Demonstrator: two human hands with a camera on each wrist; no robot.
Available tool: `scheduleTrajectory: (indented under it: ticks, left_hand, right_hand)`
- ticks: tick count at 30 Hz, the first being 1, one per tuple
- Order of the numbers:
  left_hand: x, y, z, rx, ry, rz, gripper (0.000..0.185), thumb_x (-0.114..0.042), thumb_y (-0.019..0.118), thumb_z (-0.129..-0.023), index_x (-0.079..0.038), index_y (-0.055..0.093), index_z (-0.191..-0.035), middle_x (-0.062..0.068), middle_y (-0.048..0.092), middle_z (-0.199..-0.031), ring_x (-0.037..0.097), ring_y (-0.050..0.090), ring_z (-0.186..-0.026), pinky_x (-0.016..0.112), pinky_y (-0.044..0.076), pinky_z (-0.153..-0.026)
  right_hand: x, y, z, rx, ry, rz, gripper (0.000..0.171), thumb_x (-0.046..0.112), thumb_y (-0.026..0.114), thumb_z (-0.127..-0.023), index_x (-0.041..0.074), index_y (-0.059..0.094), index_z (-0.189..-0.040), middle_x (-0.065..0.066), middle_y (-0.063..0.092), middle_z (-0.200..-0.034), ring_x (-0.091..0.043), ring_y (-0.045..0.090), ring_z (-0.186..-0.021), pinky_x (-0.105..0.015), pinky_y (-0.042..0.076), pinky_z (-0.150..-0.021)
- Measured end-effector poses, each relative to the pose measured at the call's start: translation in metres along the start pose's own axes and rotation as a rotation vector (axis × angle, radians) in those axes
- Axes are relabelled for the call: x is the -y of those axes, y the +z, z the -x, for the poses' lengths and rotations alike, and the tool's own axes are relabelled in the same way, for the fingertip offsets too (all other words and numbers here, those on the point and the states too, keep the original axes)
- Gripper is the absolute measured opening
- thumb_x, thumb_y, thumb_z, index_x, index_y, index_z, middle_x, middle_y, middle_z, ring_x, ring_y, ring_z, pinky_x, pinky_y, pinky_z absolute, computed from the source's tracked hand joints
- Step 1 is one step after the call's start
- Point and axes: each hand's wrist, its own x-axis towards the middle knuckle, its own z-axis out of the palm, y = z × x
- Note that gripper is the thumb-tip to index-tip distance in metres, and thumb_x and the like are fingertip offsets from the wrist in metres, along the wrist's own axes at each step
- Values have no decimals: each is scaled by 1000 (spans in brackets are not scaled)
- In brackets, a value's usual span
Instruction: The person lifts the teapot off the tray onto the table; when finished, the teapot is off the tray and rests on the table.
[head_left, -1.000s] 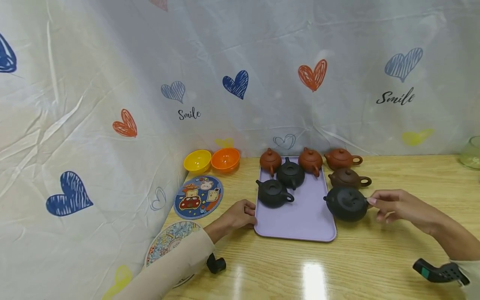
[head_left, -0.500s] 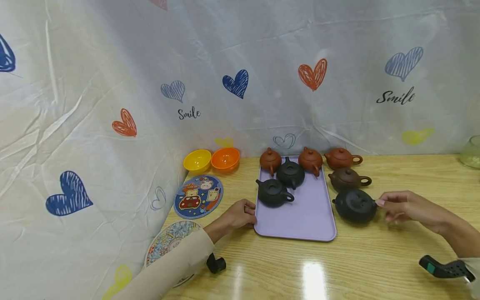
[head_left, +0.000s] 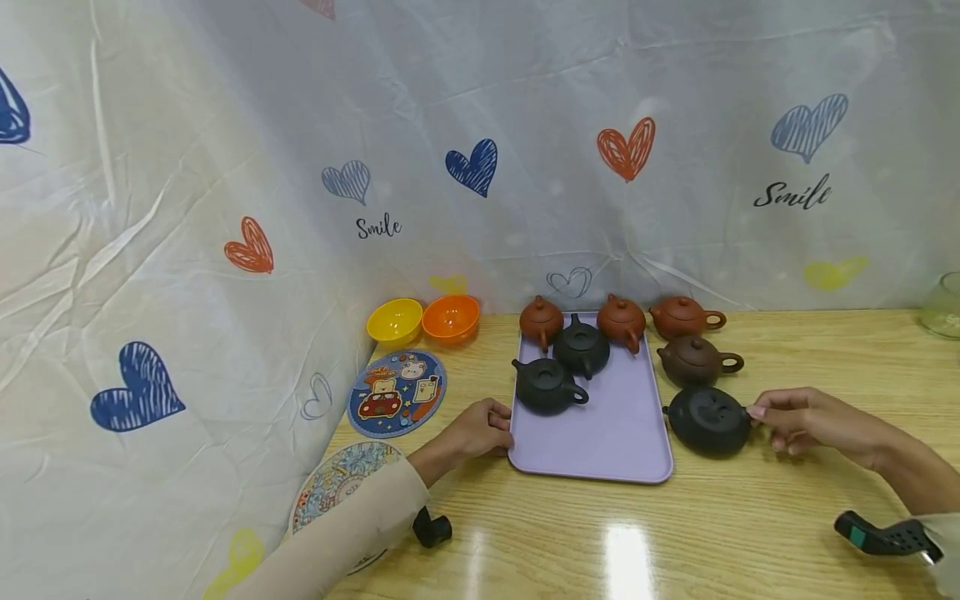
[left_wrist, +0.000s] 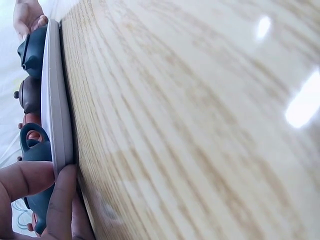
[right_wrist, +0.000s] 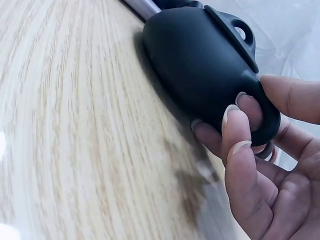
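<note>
My right hand [head_left: 821,425] pinches the handle of a black teapot [head_left: 708,421], just right of the lilac tray [head_left: 592,454]. In the right wrist view, the fingers pass through the handle loop and the thumb presses on top; the teapot [right_wrist: 195,60] is at or barely above the table. My left hand [head_left: 476,429] grips the tray's left rim between thumb and fingers, as the left wrist view shows on the tray edge [left_wrist: 56,100]. On the tray stand two black teapots, one at left [head_left: 546,387] and one behind [head_left: 581,346], plus reddish teapots [head_left: 540,321] at its back corners.
Right of the tray stand a dark brown teapot [head_left: 690,360] and a reddish one [head_left: 681,318] behind it. Yellow [head_left: 395,323] and orange [head_left: 452,320] bowls sit back left. Below them lie a blue round mat [head_left: 397,394] and a patterned one [head_left: 330,492]. A glass [head_left: 943,308] stands far right.
The black teapot in my right hand has moved right, away from the tray's right edge, then slightly down toward the table. My left hand has stayed on the rim.
</note>
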Motion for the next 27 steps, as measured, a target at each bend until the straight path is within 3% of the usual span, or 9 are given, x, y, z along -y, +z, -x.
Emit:
scheduleTrajectory:
  ticks: [12,21,27]
  left_hand:
    - [1,0,-1,-5,-6,-1,48,4,74,-80,5,53,-124,13,57,-104,19,60,-81,34,63,-77]
    - [0,0,-1,-6,-6,4,48,5,73,-80,5,53,-123,13,57,-103,19,60,-81,35,63,-78]
    - [0,-1,-2,-5,-7,-4,48,4,73,-80,5,53,-124,13,57,-104,19,60,-82,35,63,-78]
  right_hand:
    - [0,0,-1,-8,19,13,25,22,41,-109,10,63,-106,0,62,-84,-14,63,-74,-29,57,-64]
    - [1,2,-3,-109,101,101,27,27,45,-108,13,68,-109,-1,63,-84,-17,64,-74,-29,56,-65]
    - [3,3,-1,-203,137,143,33,32,50,-106,6,63,-121,0,62,-96,-17,65,-79,-31,58,-68]
